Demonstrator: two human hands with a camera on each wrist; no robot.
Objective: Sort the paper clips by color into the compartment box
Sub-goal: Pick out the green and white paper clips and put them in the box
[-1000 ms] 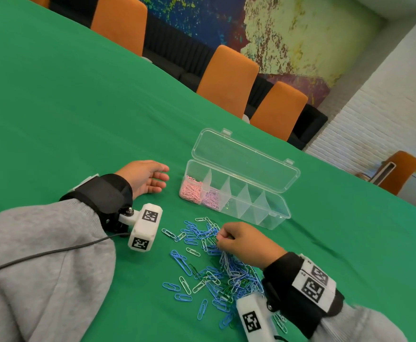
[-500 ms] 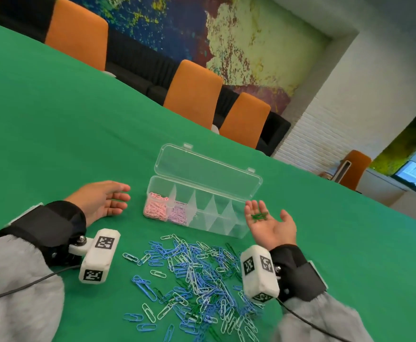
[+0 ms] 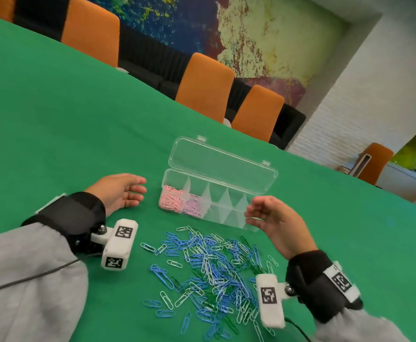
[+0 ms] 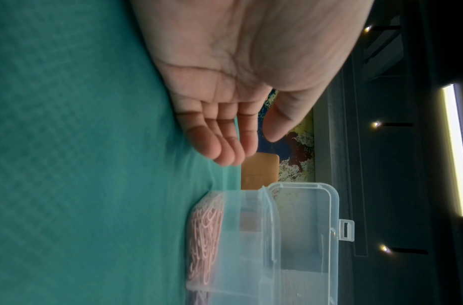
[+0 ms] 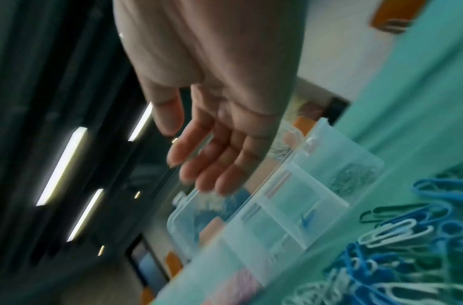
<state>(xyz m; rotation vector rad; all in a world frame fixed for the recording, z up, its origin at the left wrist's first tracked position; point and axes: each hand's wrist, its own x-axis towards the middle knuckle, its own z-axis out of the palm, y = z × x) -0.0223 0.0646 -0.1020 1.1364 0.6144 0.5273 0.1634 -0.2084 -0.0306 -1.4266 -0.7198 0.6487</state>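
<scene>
Clear compartment box (image 3: 223, 193) on green tabletop (image 3: 54, 119), lid flipped back. Leftmost compartment holds pink clips (image 3: 171, 199); next one lilac clips (image 3: 193, 208). Loose pile of blue, white and green paper clips (image 3: 212, 275) on tabletop just in front of box. Right hand (image 3: 273, 219) raised over right end of box, fingers loosely spread, nothing in grasp that I can see; wrist view blurred. Left hand (image 3: 119, 191) resting on tabletop just left of box, palm up, fingers relaxed, empty.

right wrist view motion-blurred, right hand (image 5: 212, 115) contents unclear, compartment box (image 4: 264, 247) cut off by bottom edge
</scene>
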